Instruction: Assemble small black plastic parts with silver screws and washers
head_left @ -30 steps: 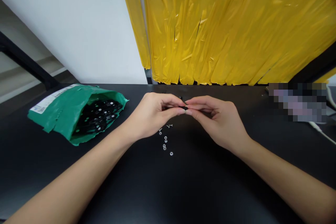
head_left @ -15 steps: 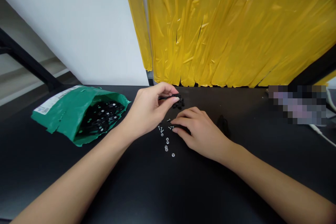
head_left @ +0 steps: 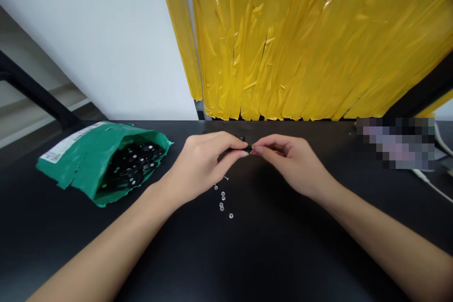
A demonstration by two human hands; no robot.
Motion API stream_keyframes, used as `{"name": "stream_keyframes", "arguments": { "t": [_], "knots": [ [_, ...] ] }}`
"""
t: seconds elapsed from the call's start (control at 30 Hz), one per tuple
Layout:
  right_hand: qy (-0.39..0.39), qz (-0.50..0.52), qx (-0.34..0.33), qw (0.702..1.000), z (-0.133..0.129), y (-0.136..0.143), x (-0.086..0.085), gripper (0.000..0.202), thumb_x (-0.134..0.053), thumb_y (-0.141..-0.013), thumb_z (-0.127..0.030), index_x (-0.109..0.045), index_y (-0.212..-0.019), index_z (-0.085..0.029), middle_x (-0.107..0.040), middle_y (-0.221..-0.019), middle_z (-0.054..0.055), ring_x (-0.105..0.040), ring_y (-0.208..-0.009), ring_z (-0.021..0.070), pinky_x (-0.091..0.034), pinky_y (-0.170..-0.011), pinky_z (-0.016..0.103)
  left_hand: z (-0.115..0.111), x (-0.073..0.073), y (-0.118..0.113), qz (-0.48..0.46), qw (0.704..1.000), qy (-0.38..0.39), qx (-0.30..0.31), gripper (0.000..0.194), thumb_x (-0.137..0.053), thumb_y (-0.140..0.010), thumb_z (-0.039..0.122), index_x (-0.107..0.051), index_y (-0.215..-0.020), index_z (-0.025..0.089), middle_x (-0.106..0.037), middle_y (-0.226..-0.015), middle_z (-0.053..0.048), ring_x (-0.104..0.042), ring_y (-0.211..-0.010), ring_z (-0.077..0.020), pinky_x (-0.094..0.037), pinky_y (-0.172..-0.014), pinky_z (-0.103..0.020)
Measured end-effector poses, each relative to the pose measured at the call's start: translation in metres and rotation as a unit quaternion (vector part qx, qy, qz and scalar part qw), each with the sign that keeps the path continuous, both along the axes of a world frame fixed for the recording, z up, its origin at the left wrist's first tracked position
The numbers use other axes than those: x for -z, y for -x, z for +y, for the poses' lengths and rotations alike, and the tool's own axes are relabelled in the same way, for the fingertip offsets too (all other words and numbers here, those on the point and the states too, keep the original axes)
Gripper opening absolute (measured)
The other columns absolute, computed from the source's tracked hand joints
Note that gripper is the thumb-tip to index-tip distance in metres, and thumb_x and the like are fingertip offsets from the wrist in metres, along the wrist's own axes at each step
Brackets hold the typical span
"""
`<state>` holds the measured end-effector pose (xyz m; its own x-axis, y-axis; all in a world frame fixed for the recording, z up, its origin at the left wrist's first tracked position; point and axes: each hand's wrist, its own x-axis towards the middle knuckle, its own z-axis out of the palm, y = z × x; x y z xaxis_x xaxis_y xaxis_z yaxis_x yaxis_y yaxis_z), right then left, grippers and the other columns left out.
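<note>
My left hand (head_left: 205, 163) pinches a small black plastic part (head_left: 249, 149) between thumb and forefinger, and most of the part is hidden by the fingers. Meeting it from the other side, my right hand (head_left: 297, 163) is closed in a pinch at the part's end. A tiny pale screw seems to be at those fingertips, mostly covered. On the black table below the left hand lie a loose screw (head_left: 227, 178) and several small metal nuts (head_left: 223, 196) in a loose line. Other small black pieces (head_left: 242, 138) show partly behind the left fingers.
A torn green plastic bag (head_left: 81, 155), full of black parts with silvery dots, lies open at the left on the black table (head_left: 283, 255). Yellow plastic sheeting (head_left: 283, 47) and a white panel (head_left: 116, 33) stand behind. A white cable (head_left: 430, 181) runs at the right.
My right hand has risen from the loose screws on the table to the black part in my left hand. The left hand has shifted slightly right and lower in view.
</note>
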<state>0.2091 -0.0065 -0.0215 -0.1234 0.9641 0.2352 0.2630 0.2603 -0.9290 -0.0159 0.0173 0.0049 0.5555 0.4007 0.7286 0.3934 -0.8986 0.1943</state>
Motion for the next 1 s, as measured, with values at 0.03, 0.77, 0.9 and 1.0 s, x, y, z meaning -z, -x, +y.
{"name": "stream_keyframes", "arguments": {
  "t": [0.03,0.77,0.9,1.0],
  "knots": [
    [0.022,0.044,-0.006,0.999,0.001,-0.004,-0.004,0.009,-0.077,-0.093,-0.031,-0.080,-0.097,-0.023,-0.082,-0.099,0.002,-0.075,-0.095,0.0205,-0.056,-0.091,0.036,-0.001,0.000,-0.001,0.003,1.000,-0.014,0.011,0.005,-0.078,-0.093,0.015,-0.074,-0.096,0.012,-0.082,-0.094,-0.004,-0.079,-0.083,-0.0132,-0.059,-0.077,-0.019],
    [0.009,0.037,-0.006,0.999,-0.011,0.008,-0.008,0.008,-0.076,-0.091,-0.028,-0.082,-0.089,-0.025,-0.080,-0.086,-0.001,-0.071,-0.082,0.0158,-0.056,-0.077,0.028,-0.004,0.005,-0.002,0.086,0.994,-0.002,0.071,0.016,-0.062,-0.102,0.016,-0.064,-0.086,0.018,-0.079,-0.091,-0.003,-0.077,-0.081,-0.0147,-0.062,-0.075,-0.025],
    [0.014,0.020,-0.016,1.000,-0.011,0.009,-0.009,0.011,-0.072,-0.093,-0.025,-0.083,-0.091,-0.025,-0.080,-0.089,-0.001,-0.071,-0.084,0.0165,-0.056,-0.078,0.029,-0.004,0.005,-0.003,0.094,0.994,-0.003,0.063,0.018,-0.061,-0.103,0.015,-0.064,-0.086,0.018,-0.079,-0.090,-0.003,-0.077,-0.081,-0.0144,-0.062,-0.074,-0.024],
    [0.016,0.005,-0.042,0.999,-0.012,0.007,-0.011,0.015,-0.068,-0.095,-0.023,-0.082,-0.093,-0.025,-0.080,-0.091,-0.002,-0.071,-0.086,0.0162,-0.055,-0.080,0.029,-0.004,0.006,-0.003,0.098,0.993,-0.009,0.059,0.018,-0.060,-0.103,0.015,-0.065,-0.086,0.018,-0.079,-0.090,-0.003,-0.077,-0.080,-0.0141,-0.063,-0.075,-0.025]
  ]
}}
